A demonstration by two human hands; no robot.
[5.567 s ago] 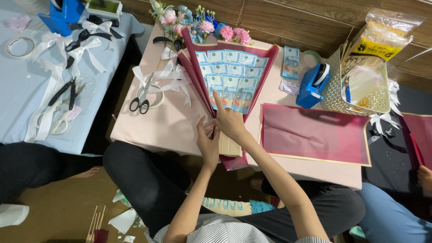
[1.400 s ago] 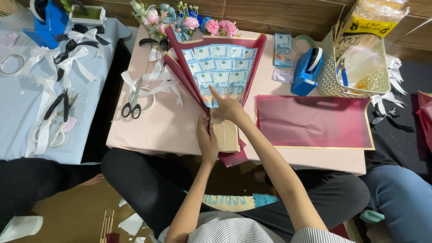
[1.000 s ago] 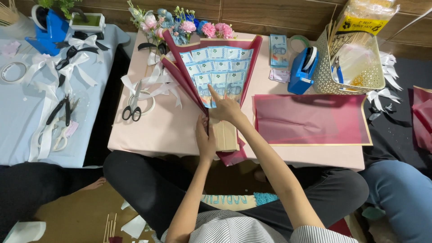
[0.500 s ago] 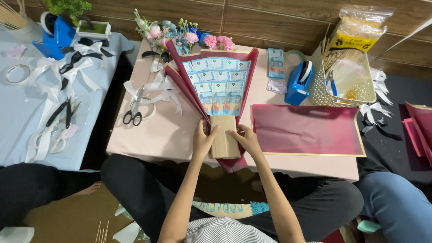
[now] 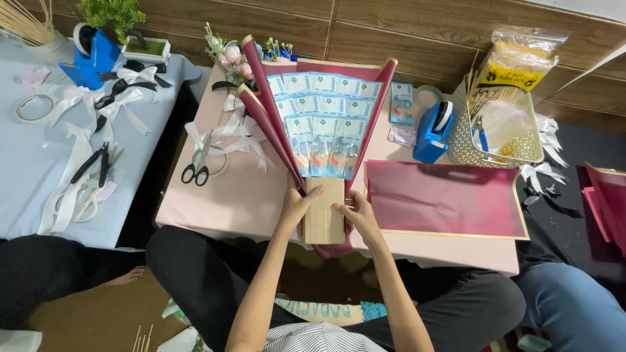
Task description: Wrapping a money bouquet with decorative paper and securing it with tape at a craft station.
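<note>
Hands close on the kraft handle (image 5: 324, 212) of the banknote fan bouquet (image 5: 319, 127) at the pink table's (image 5: 222, 195) near edge: left hand (image 5: 297, 205) and right hand (image 5: 355, 215) grip opposite sides. Squeezing evenly should keep the maroon wrap (image 5: 261, 104) symmetrical, notes undisturbed.

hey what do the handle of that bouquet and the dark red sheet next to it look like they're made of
The handle between the left hand and right hand looks like plain brown cardboard: matte, flat, stiff edges. The dark red sheet seems thin wrapping paper or film, smooth, with a gold edge; which one is unclear.
</note>
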